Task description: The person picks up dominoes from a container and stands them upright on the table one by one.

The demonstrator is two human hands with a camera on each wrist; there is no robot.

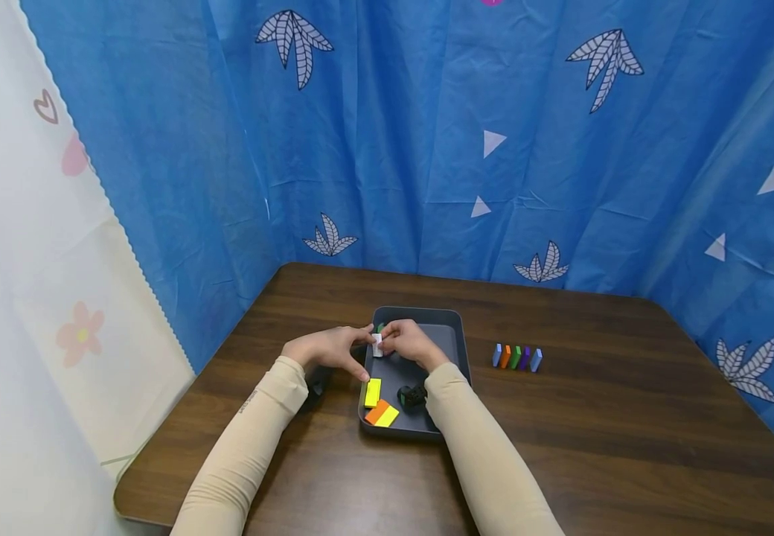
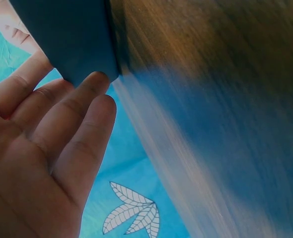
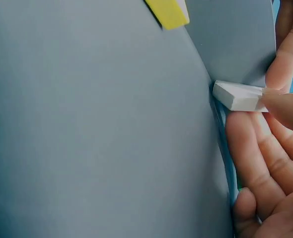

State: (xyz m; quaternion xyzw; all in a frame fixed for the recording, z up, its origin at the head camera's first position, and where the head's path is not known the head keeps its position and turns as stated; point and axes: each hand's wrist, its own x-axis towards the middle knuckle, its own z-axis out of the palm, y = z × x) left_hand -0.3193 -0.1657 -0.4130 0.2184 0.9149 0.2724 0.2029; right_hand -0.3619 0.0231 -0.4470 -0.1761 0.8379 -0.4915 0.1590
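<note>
In the head view my right hand (image 1: 411, 344) reaches into a dark grey tray (image 1: 457, 335) and pinches a small white rectangular block (image 3: 233, 96) at its left wall. The right wrist view has the thumb on top of this block and fingers beneath. My left hand (image 1: 336, 348) spans the tray's left rim, fingers straight, a fingertip right beside the white block. Seen from the left wrist, the left fingers (image 2: 74, 114) lie along the tray's outer wall. A green block (image 1: 379, 327) peeks out behind the white one, mostly hidden.
A yellow block (image 1: 373, 392) lies in the tray near the left wall. Closer to me, an orange block (image 1: 377, 411) lies against another yellow block (image 1: 387, 417). Several coloured blocks (image 1: 517, 357) stand in a row on the brown table (image 1: 601, 417), right of the tray. Blue curtains (image 1: 414, 149) hang behind.
</note>
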